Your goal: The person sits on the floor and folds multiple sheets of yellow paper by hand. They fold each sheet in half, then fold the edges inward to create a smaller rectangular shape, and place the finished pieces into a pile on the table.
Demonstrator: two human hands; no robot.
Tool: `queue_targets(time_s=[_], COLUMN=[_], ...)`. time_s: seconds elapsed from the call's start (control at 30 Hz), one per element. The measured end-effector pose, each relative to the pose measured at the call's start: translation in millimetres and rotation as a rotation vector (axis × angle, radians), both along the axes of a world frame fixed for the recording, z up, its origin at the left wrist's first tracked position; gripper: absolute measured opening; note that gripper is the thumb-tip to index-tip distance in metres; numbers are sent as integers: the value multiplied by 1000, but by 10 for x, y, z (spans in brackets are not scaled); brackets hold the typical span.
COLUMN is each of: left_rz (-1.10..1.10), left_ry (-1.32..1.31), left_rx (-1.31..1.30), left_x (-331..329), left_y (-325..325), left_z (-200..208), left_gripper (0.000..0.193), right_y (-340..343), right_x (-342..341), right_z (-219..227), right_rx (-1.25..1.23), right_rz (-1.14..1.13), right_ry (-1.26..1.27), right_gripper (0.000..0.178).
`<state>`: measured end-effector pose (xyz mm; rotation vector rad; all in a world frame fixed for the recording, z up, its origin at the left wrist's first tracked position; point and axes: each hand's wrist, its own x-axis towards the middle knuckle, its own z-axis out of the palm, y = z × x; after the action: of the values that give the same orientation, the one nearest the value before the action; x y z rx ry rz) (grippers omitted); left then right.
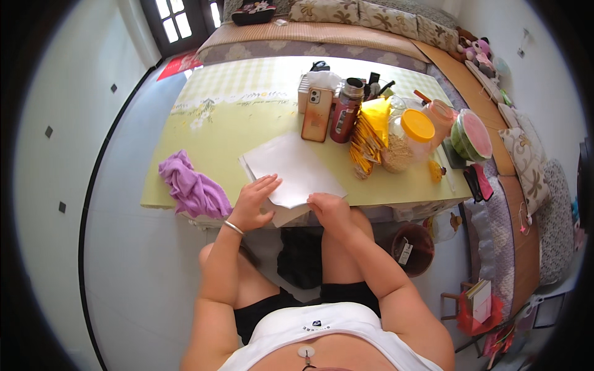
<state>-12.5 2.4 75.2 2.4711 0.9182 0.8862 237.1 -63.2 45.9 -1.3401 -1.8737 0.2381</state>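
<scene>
Several sheets of white paper (291, 164) lie in a loose stack at the near edge of the table, their lower edges reaching past it. My left hand (252, 201) rests on the stack's left side, fingers stretched out over the top sheet and thumb apart. At the lower right of the stack, my right hand (330, 210) pinches the paper's near edge between thumb and fingers. One sheet's lower part hangs or folds down between my hands; how it is folded I cannot tell.
A purple cloth (192, 187) lies left of the paper. Behind it stand a phone (316, 114), a dark red bottle (346, 114), yellow packets (370, 133) and a yellow-lidded jar (408, 139). A cut watermelon (471, 135) sits far right. Below the table is a bin (413, 250).
</scene>
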Motion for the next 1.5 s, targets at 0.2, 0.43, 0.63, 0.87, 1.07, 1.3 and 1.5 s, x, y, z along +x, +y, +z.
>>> queue_targets(time_s=[0.2,0.43,0.63,0.87,1.07,1.3,1.5], left_rz=[50,279,510,581,455,626,699], left_ry=[-172,-343,-205,-306,-276,-254,-152], left_rx=[9,-356,-112,-212,-135,-55,-53], left_x=[-105,-237,-121,-57,61,24,119], left_y=[114,135,23,-50,17,53,31], left_z=[-363,-435,-483,-450,-468,-560,-479], left_gripper=[21,9,15,13,10,17,20], right_y=[8,254,595,672,562,650,652], right_x=[-230,415,378,239,359,163,175], right_z=[143,-175,-288,-225,-307,-301,-257], right_rx=[-161,-246,-228,-222,-309,-214,-54], right_rz=[9,51,-38,169,-16,-286,-422], right_ry=[-9,192,201,460,656,421,45], right_gripper=[18,17,13,10,15,19,22])
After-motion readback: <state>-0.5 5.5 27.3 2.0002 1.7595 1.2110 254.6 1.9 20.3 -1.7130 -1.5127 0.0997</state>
